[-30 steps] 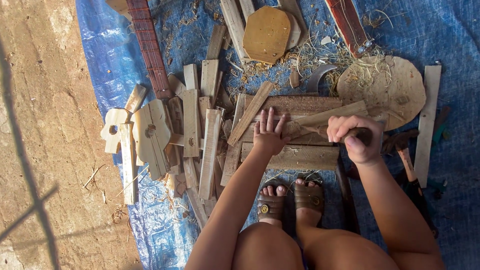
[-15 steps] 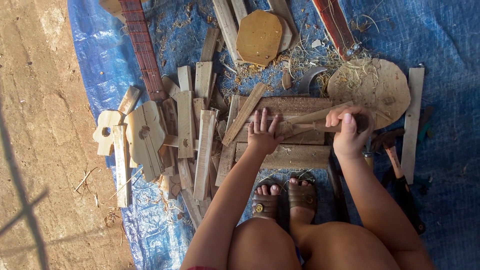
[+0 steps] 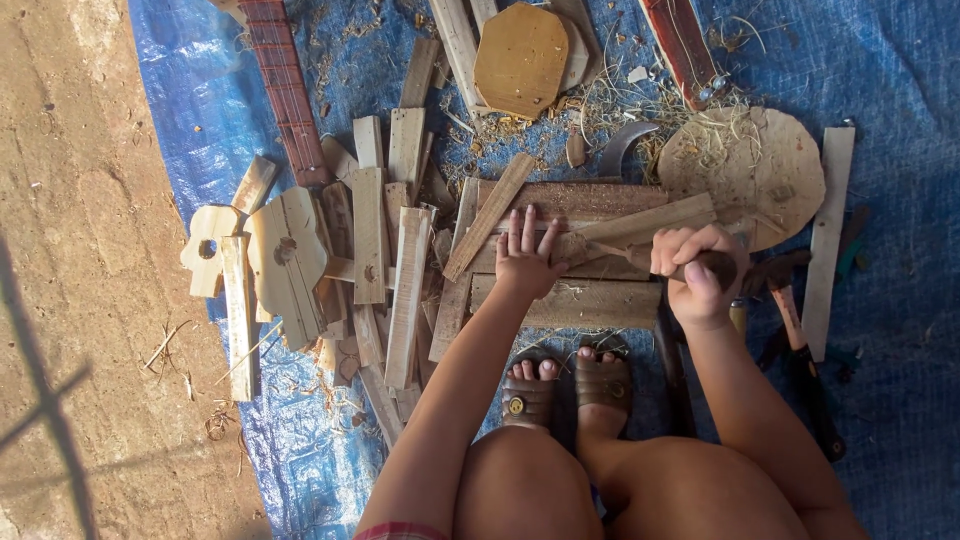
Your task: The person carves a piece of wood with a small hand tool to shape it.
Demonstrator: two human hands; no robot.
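My left hand (image 3: 525, 255) lies flat, fingers spread, pressing down on a pale wooden strip (image 3: 640, 225) that rests across thick brown planks (image 3: 580, 300). My right hand (image 3: 695, 275) is closed around the dark handle of a tool (image 3: 722, 264) whose blade lies against the right part of the same strip. My sandalled feet (image 3: 565, 390) sit just below the planks.
Several wood offcuts (image 3: 385, 250) lie in a heap to the left on a blue tarp (image 3: 890, 90). A round wooden disc (image 3: 745, 175), an octagonal board (image 3: 520, 60), two fretted necks (image 3: 285, 85), a long slat (image 3: 828, 235) and hand tools (image 3: 800, 350) surround me. Bare dirt ground (image 3: 80, 270) lies left.
The view has shifted slightly. My right hand with the tool has moved a little along the strip; my left hand stays pressed on the wood.
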